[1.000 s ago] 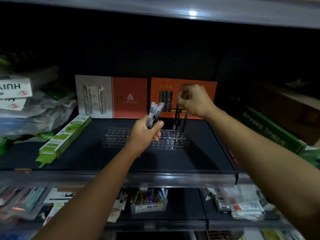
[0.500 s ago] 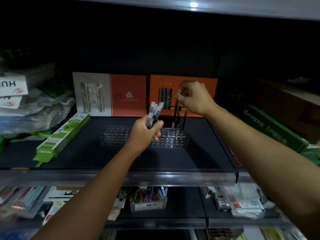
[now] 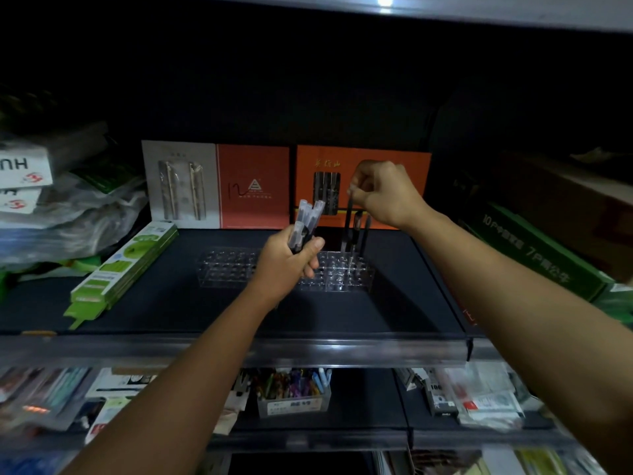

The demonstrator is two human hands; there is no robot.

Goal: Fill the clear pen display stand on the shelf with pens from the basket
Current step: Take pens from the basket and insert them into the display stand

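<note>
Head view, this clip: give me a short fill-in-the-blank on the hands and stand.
1. The left hand grips a bunch of ____.
2. The right hand pinches the top of one pen over the stand's ____ end.
3. The clear stand sits on a ____ shelf.

Missing: pens; right; dark

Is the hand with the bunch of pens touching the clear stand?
Cannot tell. In the head view the left hand gripping the pens overlaps the clear stand, hiding any gap.
</note>
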